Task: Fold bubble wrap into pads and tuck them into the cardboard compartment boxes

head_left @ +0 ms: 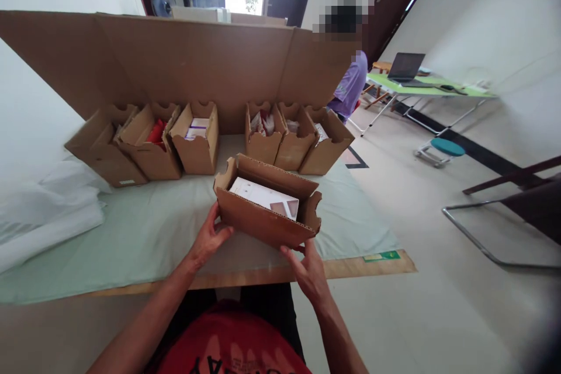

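Note:
Between my two hands is an open cardboard bin [258,221], tilted, near the front of the cloth-covered table. A white box [258,194] with brownish squares at one end lies inside it. My left hand [209,241] grips the bin's lower left corner, thumb along the front side. My right hand [309,269] holds the lower right corner, with the thumb on the near side and the other fingers partly hidden beneath. Whether the bin's underside touches the cloth cannot be made out.
Behind stand several cardboard bins in two groups, including one with purple-white boxes [198,127] and one with red packets [156,131]. A tall cardboard panel [193,64] rises behind them. Clear plastic wrap [48,210] lies left. A person in purple [353,85] sits beyond.

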Demonstrator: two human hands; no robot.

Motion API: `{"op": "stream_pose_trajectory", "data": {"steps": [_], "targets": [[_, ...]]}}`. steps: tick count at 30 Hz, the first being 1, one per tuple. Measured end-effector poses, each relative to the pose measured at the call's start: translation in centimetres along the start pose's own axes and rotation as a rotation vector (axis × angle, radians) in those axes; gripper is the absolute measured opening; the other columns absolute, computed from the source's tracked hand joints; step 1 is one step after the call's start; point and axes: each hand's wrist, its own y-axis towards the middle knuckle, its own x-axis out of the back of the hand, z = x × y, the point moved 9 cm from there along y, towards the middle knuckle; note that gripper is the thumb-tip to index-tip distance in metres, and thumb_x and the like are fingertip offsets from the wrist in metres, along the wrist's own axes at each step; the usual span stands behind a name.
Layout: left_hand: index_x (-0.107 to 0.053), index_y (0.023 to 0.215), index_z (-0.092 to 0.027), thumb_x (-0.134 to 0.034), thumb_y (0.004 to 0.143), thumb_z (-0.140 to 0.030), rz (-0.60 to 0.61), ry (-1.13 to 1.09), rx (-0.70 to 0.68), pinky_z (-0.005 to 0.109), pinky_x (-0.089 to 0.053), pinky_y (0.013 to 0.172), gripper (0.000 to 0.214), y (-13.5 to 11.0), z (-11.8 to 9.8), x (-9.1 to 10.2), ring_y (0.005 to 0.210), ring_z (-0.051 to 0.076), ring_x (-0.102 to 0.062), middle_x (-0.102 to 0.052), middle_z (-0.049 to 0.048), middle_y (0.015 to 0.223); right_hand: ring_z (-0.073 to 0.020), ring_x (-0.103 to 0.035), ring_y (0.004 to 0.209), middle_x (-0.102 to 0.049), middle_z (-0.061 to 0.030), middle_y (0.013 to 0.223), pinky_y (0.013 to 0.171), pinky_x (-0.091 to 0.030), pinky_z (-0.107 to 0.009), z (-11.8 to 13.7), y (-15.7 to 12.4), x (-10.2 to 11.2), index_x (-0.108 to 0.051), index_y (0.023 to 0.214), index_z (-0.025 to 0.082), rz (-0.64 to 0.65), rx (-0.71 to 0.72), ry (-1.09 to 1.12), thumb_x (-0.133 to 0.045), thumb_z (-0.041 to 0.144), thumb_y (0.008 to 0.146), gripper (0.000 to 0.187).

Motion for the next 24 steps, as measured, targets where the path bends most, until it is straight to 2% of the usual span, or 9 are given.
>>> {"op": "stream_pose_trajectory", "data": {"steps": [2,5,9,12,14,17,20,24], "targets": [[-0.040,0.151,-0.021,-0.073,0.077,-0.041,-0.060,-0.006,0.007,0.049,-0.046,0.112,0.083,-0.6,0.2,0.2,0.143,0.033,-0.045,-0.046,0.0163,0.155,-0.0275,-0.070,0.089,-0.072,-0.0115,0.109,0.057,-0.054,-0.034,0.6,1.4,-0.4,-0.062,0.115,0.022,-0.016,0.016,-0.014,-0.063,0.047,0.086,0.039],[-0.040,0.150,-0.024,-0.071,0.078,-0.037,-0.133,-0.012,-0.028,0.049,-0.045,0.113,0.080,-0.6,-0.1,0.9,0.142,0.032,-0.046,-0.046,0.0139,0.155,-0.0261,-0.068,0.085,-0.073,-0.0098,0.101,0.059,-0.052,-0.033,1.8,4.7,-0.4,-0.062,0.110,0.021,-0.014,0.088,-0.025,-0.062,0.044,0.085,0.034],[-0.036,0.153,-0.024,-0.070,0.077,-0.035,-0.169,0.000,-0.081,0.050,-0.044,0.115,0.084,1.3,-0.2,1.2,0.144,0.032,-0.044,-0.045,0.0136,0.157,-0.0249,-0.067,0.089,-0.071,-0.0112,0.112,0.068,-0.055,-0.035,2.4,9.7,-0.9,-0.061,0.117,0.021,-0.020,0.147,0.036,-0.061,0.043,0.083,0.040],[-0.032,0.157,-0.023,-0.069,0.076,-0.034,-0.152,0.027,-0.046,0.052,-0.041,0.117,0.090,3.1,1.1,0.6,0.147,0.034,-0.041,-0.042,0.0140,0.160,-0.0251,-0.066,0.094,-0.069,-0.0125,0.118,0.075,-0.056,-0.037,1.0,11.9,-2.0,-0.059,0.120,0.021,-0.034,0.124,0.073,-0.059,0.042,0.081,0.045],[-0.028,0.159,-0.022,-0.068,0.075,-0.032,-0.153,0.043,-0.008,0.053,-0.039,0.118,0.094,3.8,2.4,0.4,0.150,0.034,-0.037,-0.038,0.0145,0.163,-0.0257,-0.066,0.093,-0.070,-0.0123,0.113,0.079,-0.055,-0.040,-0.7,12.0,-2.8,-0.057,0.122,0.020,-0.042,0.090,0.056,-0.058,0.042,0.081,0.047],[-0.028,0.159,-0.021,-0.068,0.075,-0.031,-0.149,0.060,-0.007,0.054,-0.037,0.119,0.093,3.7,3.7,0.8,0.150,0.034,-0.037,-0.038,0.0144,0.164,-0.0272,-0.064,0.096,-0.070,-0.0107,0.107,0.086,-0.053,-0.044,-2.8,10.7,-3.6,-0.056,0.124,0.021,-0.059,0.085,-0.040,-0.057,0.044,0.083,0.047],[-0.036,0.156,-0.019,-0.068,0.075,-0.030,-0.161,0.096,-0.003,0.056,-0.038,0.118,0.088,2.9,4.0,2.1,0.148,0.036,-0.041,-0.041,0.0160,0.161,-0.0278,-0.063,0.100,-0.069,-0.0101,0.109,0.091,-0.050,-0.046,-3.8,9.5,-3.7,-0.057,0.123,0.022,-0.066,0.094,-0.113,-0.055,0.047,0.085,0.046],[-0.041,0.154,-0.018,-0.069,0.076,-0.030,-0.197,0.146,0.031,0.057,-0.041,0.117,0.084,1.9,3.6,3.7,0.144,0.037,-0.045,-0.045,0.0173,0.158,-0.0278,-0.064,0.093,-0.069,-0.0103,0.103,0.086,-0.050,-0.045,-4.2,9.6,-3.7,-0.059,0.118,0.020,-0.053,0.025,-0.161,-0.056,0.054,0.083,0.049]]}}
